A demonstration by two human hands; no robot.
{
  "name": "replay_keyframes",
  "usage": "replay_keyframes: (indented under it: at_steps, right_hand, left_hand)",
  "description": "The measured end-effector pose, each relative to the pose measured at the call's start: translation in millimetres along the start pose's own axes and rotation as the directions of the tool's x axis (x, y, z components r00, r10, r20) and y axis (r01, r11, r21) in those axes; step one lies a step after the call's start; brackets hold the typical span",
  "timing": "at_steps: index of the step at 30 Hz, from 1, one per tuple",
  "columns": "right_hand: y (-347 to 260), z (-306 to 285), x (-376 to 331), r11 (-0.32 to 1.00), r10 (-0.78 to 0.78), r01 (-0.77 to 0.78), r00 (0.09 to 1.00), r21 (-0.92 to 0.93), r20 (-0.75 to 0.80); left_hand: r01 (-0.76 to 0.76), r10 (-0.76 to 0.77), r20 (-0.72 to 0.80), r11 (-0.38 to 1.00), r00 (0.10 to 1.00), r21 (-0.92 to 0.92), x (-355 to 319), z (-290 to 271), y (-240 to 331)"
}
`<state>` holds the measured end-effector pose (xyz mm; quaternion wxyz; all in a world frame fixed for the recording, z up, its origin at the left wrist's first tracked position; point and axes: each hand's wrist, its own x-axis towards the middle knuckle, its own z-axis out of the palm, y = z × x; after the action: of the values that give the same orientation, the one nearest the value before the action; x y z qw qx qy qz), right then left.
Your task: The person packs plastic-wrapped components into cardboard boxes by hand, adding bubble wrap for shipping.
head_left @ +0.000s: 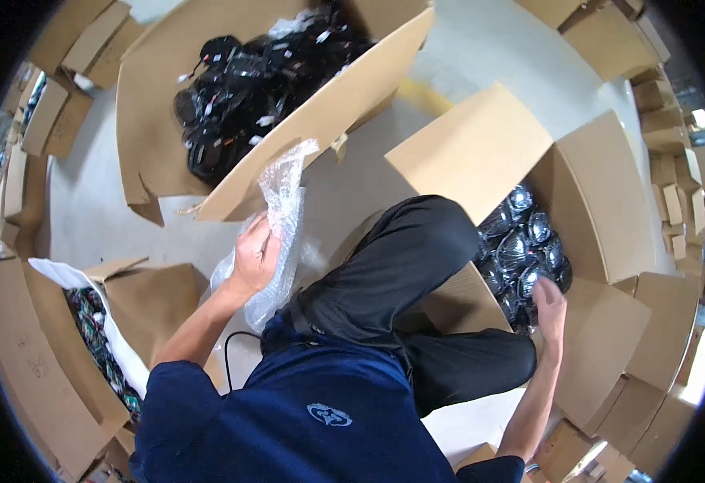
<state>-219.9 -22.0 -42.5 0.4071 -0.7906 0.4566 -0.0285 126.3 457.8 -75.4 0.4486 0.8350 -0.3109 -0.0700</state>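
Observation:
My left hand [257, 256] is closed around a crumpled sheet of clear bubble wrap [284, 197]. The wrap rises past the fist and also hangs down beside my thigh. On the right, my right hand [550, 310] is over the near end of an open cardboard box [602, 193], its fingers slightly bent and a little blurred, with nothing visible in them. Several rounded black parts [515, 249] in shiny clear plastic fill that box just beyond the fingertips. Whether the fingers touch them is unclear.
A large carton [155, 105] at the far left holds a heap of black parts [248, 88] with white connectors. Nearer on the left, another box [14, 338] contains small circuit boards [91, 338] beside white foam sheeting [123, 338]. More cartons [610, 40] line both sides.

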Motion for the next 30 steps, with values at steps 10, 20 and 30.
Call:
replay_keyframes:
  at_steps: [10,20,30]
  right_hand:
    - [-241.3,39.8,-92.1,0.862,-0.448,0.363,0.873,0.352,0.196]
    - [-182.8,-87.2,-138.1,0.569,-0.327,0.563,0.824,0.599,-0.463]
    - [-95.2,-189.2,-161.8,0.948,-0.263,0.319,0.753,-0.014,-0.603]
  left_hand:
    - [-0.791,0.792,-0.020,0.609,0.611,-0.060,40.2,111.2,204.6]
    - [-0.805,0.810,-0.169,0.582,0.561,0.114,198.5,99.2,225.0]
    - [-0.651,0.742,0.385,0.668,0.549,-0.360,282.4,99.8,350.1]
